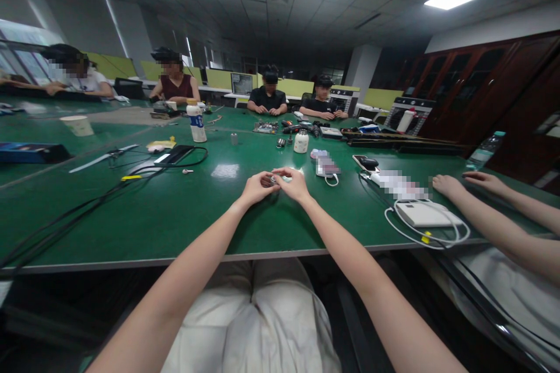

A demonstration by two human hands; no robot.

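My left hand (pixel 259 187) and my right hand (pixel 294 185) meet just above the green table, straight ahead of me. Their fingers curl together around a small pale object (pixel 282 179), mostly covered by the fingers, so its kind cannot be made out. A white jar-like bottle (pixel 301 143) with a dark top stands beyond my right hand. Off to the right of that hand lies a phone (pixel 324 165) with a white cable.
Black cables (pixel 131 182) run across the left side, near a small key (pixel 188 171). A labelled bottle (pixel 196 122) stands farther back. On the right, a white box (pixel 426 214) lies under looped cables, close to a neighbour's hands (pixel 450 186). Several people sit across the table (pixel 210 215).
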